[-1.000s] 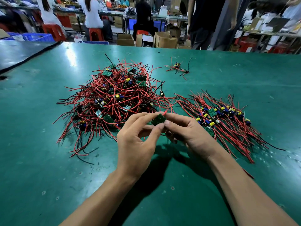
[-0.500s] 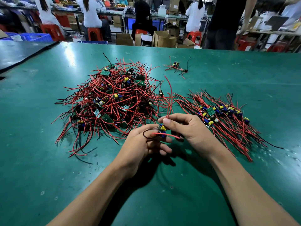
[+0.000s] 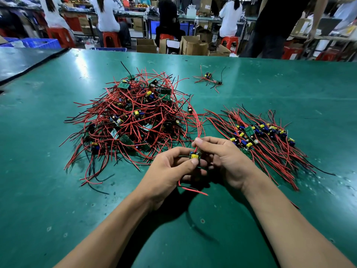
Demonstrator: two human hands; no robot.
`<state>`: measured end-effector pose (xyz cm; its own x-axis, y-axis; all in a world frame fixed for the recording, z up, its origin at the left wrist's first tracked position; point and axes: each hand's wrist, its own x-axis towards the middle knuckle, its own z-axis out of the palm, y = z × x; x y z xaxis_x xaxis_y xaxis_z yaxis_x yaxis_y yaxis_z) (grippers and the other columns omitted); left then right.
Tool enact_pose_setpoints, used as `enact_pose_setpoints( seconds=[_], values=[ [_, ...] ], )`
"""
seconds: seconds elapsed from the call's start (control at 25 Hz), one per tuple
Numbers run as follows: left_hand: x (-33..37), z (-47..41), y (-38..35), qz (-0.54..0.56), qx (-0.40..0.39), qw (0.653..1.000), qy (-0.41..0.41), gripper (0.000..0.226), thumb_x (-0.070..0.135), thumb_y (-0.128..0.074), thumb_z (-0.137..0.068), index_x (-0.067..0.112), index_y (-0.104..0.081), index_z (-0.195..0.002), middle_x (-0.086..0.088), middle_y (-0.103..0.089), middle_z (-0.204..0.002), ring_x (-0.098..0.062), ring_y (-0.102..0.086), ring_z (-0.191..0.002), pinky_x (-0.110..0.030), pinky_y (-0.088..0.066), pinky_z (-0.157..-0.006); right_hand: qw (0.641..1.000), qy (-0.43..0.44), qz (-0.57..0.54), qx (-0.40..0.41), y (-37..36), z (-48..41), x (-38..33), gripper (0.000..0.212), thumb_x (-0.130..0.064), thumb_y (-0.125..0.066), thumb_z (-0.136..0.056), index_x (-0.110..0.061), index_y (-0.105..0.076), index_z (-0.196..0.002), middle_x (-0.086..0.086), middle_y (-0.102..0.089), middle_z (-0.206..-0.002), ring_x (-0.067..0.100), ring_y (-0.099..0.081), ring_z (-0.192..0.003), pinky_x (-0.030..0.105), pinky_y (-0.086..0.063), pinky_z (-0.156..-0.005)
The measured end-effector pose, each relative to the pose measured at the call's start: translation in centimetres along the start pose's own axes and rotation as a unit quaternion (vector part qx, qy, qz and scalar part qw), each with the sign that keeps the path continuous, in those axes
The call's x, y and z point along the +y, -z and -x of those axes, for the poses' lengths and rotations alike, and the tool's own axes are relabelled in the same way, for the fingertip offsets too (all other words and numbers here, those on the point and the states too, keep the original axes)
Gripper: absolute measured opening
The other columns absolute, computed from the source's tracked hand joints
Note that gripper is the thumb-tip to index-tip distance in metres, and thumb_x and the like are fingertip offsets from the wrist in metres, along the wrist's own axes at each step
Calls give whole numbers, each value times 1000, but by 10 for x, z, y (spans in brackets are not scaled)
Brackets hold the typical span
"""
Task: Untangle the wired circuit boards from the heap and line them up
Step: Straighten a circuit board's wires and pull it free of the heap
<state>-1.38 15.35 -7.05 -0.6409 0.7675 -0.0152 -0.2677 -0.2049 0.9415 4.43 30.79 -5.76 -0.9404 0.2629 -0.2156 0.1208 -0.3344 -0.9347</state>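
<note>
Sorting is under way at a green worktable [image 3: 58,190], and by the look of it the job is well short of half done. At left, the heap [image 3: 135,117] is a dense knot of red and black wires, with green boards and yellow capacitors buried in it. At right lies the sorted row [image 3: 260,136], a smaller batch of boards set side by side in a slanting line with their leads combed out to either side. A stray board [image 3: 208,75] sits alone farther back, well apart from both.

Between the two groups, near the heap's front edge, the person's hands meet around one small circuit board [image 3: 195,154] held off the table. The left hand [image 3: 168,171] curls its fingers beneath the board and presses its thumb on the near edge, clamping it. The right hand [image 3: 226,159] pinches the board's red leads [image 3: 201,130] between thumb and forefinger just above the board. These leads arc up and back over the heap's right edge, and it cannot be told whether their far ends are clear of the tangle. A trailing red lead [image 3: 191,189] hangs below the left hand toward the table.

This board looks close to free and bound for the row, while most of the heap awaits. Seated workers [image 3: 108,18] fill the benches behind.
</note>
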Motion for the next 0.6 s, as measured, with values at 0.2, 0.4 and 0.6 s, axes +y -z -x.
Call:
enact_pose_setpoints(
  seconds=[0.2, 0.4, 0.6],
  values=[
    [-2, -3, -3, -32, 36, 999, -10, 14, -5, -59, -91, 0, -64, -102, -16, -74, -91, -26, -72, -79, -29, -59, -69, 1000, 7, -5, 7, 1, -3, 3, 26, -33, -81, -69, -17, -64, -81, 1, -57, -61, 12, -55, -48, 24, -49, -46],
    [-1, -7, -5, -68, 97, 993, -11, 12, 8, -61, -93, 0, -70, -90, -16, -70, -76, -24, -67, -67, -33, -59, -65, 998, 41, 44, 4, 2, -4, 8, 23, -35, -85, -74, -21, -67, -68, -3, -54, -59, 12, -46, -49, 24, -41, -49],
    [4, -5, -6, -106, 115, 987, -20, 15, 5, -60, -93, -2, -70, -85, -13, -68, -66, -22, -66, -57, -30, -56, -58, 993, 75, 95, 1, 2, -7, 11, 25, -42, -84, -72, -20, -72, -77, 3, -60, -71, 21, -50, -64, 39, -44, -64]
  ],
)
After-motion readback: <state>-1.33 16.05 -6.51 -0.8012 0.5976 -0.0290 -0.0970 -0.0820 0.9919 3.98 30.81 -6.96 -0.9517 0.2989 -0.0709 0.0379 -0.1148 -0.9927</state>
